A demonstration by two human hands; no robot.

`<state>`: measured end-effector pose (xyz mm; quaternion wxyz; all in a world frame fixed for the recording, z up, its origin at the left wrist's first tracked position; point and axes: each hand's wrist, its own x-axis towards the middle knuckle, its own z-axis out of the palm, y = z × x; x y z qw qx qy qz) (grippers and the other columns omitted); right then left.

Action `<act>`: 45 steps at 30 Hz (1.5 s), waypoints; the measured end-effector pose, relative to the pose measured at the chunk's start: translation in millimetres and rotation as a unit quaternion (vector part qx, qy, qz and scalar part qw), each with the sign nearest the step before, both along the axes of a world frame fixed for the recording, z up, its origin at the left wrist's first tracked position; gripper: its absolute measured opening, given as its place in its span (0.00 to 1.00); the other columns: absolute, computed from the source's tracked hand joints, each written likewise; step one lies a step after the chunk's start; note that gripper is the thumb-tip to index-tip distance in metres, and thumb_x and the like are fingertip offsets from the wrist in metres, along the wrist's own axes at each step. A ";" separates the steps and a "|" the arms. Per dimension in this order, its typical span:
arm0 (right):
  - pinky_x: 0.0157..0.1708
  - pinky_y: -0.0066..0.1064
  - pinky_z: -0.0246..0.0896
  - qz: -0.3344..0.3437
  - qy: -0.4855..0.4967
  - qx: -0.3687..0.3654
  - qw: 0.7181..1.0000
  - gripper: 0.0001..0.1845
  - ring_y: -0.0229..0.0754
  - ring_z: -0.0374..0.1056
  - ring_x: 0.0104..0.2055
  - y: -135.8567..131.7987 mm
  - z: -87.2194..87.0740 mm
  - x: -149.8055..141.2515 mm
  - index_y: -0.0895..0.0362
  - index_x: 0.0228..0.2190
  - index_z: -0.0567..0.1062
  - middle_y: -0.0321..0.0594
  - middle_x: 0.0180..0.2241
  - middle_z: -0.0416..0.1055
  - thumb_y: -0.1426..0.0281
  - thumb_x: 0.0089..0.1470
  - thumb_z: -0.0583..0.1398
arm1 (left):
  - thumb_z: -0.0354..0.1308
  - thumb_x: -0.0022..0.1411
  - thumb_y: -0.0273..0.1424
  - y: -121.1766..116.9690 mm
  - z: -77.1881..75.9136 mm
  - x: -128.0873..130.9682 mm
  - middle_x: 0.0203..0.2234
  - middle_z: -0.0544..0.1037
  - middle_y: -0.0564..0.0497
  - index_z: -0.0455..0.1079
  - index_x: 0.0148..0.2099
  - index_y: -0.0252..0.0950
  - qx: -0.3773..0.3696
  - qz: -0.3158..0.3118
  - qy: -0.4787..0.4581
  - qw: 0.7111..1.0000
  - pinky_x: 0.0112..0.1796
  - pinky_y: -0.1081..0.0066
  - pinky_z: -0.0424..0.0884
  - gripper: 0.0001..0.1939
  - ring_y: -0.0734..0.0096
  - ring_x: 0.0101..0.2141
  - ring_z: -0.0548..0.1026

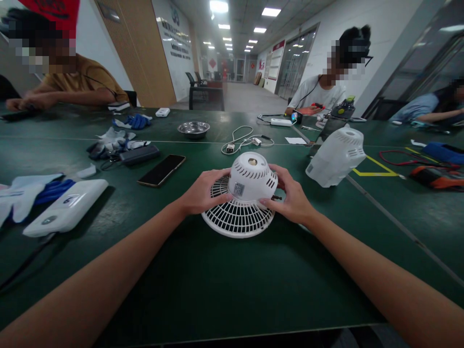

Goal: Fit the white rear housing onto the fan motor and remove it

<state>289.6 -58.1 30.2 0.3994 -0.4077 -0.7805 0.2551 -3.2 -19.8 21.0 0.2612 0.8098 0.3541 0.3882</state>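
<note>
A white fan head lies on the green table with its round slatted grille (237, 220) underneath and its vented motor housing (250, 176) on top. My left hand (208, 192) grips the housing's left side, its thumb near a small label. On the other side my right hand (292, 195) wraps round the housing, the thumb across its lower front. A small dark part sticks out of the housing beside my right thumb. The fingertips behind the housing are hidden.
A phone (162, 170), a white power bank (67, 208) and gloves (31, 193) lie left. Behind are a metal bowl (194, 129) and a coiled white cable (246, 141). Right stand a translucent white plastic cover (337, 157) and an orange meter (437, 178). Other people sit across the table.
</note>
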 end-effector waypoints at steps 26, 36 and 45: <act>0.52 0.59 0.72 0.022 -0.065 0.059 0.996 0.47 0.60 0.69 0.58 -2.6 3.3 -5.0 0.47 0.67 0.56 0.48 0.63 0.65 0.61 0.51 0.69 | 0.65 0.56 0.54 7.1 -8.0 5.2 0.56 0.71 0.40 0.68 0.61 0.41 0.105 -0.019 0.134 0.985 0.54 0.39 0.65 0.36 0.43 0.55 0.68; 0.56 0.60 0.68 0.019 -0.055 0.045 0.997 0.47 0.61 0.67 0.60 -4.1 1.5 -6.7 0.46 0.67 0.56 0.47 0.63 0.64 0.63 0.50 0.69 | 0.65 0.56 0.56 4.6 -5.0 6.5 0.55 0.71 0.40 0.69 0.59 0.41 0.096 -0.014 0.139 0.986 0.54 0.40 0.64 0.35 0.44 0.55 0.68; 0.53 0.57 0.72 0.021 -0.053 0.030 0.998 0.45 0.58 0.69 0.56 -5.5 4.5 -7.3 0.46 0.66 0.56 0.47 0.61 0.65 0.64 0.52 0.68 | 0.66 0.55 0.56 2.0 -0.1 7.7 0.55 0.71 0.40 0.71 0.58 0.39 0.077 -0.011 0.134 0.988 0.54 0.42 0.65 0.36 0.44 0.54 0.68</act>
